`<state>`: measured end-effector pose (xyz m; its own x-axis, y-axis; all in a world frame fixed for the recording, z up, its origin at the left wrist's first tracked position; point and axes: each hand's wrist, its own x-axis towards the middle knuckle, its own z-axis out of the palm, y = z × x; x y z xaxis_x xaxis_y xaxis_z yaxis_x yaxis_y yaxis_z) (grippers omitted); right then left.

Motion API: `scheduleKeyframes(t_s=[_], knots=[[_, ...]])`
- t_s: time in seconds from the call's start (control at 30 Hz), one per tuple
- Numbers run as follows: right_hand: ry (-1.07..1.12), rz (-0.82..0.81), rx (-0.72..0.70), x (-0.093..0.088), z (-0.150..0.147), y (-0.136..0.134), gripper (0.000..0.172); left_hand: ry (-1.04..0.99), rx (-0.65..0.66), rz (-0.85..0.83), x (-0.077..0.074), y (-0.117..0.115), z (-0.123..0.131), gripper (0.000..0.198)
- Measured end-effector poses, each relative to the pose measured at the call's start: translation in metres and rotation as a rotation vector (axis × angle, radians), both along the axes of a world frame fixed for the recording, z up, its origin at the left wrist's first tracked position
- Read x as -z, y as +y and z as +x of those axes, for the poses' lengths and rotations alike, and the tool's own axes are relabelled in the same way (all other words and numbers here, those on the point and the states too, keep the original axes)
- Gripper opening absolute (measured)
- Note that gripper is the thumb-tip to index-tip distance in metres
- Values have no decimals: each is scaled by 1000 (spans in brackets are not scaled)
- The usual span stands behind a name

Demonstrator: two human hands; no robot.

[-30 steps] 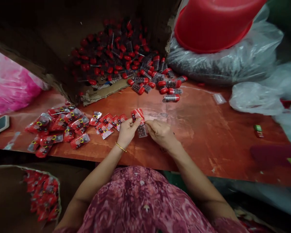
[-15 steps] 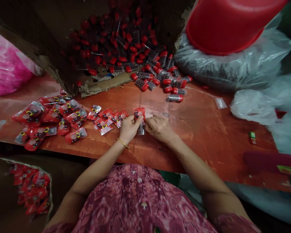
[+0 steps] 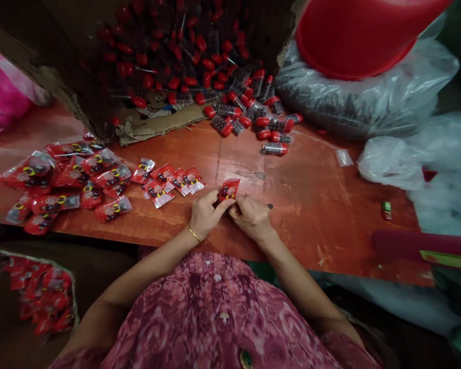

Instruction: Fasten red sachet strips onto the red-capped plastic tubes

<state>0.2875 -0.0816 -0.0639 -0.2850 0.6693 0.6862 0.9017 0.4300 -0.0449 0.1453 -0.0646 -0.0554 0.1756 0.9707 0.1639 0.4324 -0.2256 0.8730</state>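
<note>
Between my hands, over the front middle of the table, is a red printed packet (image 3: 229, 188). My left hand (image 3: 206, 212) pinches its left side, thumb across the front. The fingers of my right hand (image 3: 252, 215) are curled closed against its lower right edge. The packet's lower end is hidden by my fingers. Just left of my hands lie several flat red packets (image 3: 159, 190) with clear ends. Farther left is a heap of filled red packets (image 3: 71, 177).
A tipped cardboard box (image 3: 146, 128) at the back spills red-capped clear capsules (image 3: 274, 148) of dark beads. Right of it, a red tub (image 3: 353, 41) rests on a clear plastic bag (image 3: 369, 107). Below the table at left, an open container holds more red packets (image 3: 42, 292).
The packet has tilted and come closer to me, and the clear lower part showing before is now hidden. My right hand has drawn in toward my left. The view has shifted slightly.
</note>
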Motion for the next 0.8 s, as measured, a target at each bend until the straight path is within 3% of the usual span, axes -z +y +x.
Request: scheduleKeyframes(t_s=[0.17,0.37,0.53,0.63,0.8], knots=[[61,3,-69,7,1,-16,12,24,51,-14,3,-18,-10,32],[140,-156,-88,23,-4,-28,17,131,136,-37,10,-23,-16,27],[383,-383,-69,12,6,-31,14,189,221,95,16,-21,-17,26],[474,-517,-124,3,13,-30,24,202,241,127,21,-20,-18,27],[468,-546,-239,9,17,-25,22,237,230,106,21,-23,-15,26]])
